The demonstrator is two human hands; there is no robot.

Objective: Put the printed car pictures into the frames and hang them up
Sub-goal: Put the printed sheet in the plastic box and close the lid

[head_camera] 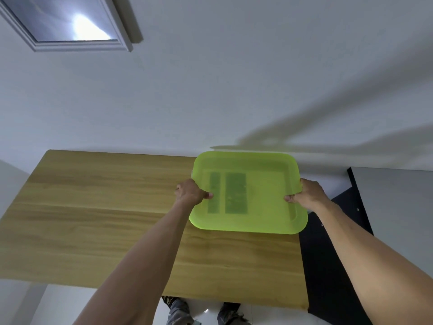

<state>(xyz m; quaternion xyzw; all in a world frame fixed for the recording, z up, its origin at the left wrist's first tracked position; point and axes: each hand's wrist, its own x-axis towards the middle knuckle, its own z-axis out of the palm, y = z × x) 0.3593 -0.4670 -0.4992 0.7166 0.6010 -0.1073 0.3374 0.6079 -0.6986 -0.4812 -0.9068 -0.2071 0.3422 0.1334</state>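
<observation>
Both hands grip the green translucent bin [257, 221]: the left hand [191, 192] is closed on its left rim and the right hand [308, 193] on its right rim, the bin sitting at the far right corner of the wooden table [93, 207]. Two dark rectangles [228, 193], possibly the frames though this cannot be confirmed through the plastic, lie inside with their long axes running away from the person. They sit toward the left side, nearer the left hand, so that hand is judged better placed to reach them.
</observation>
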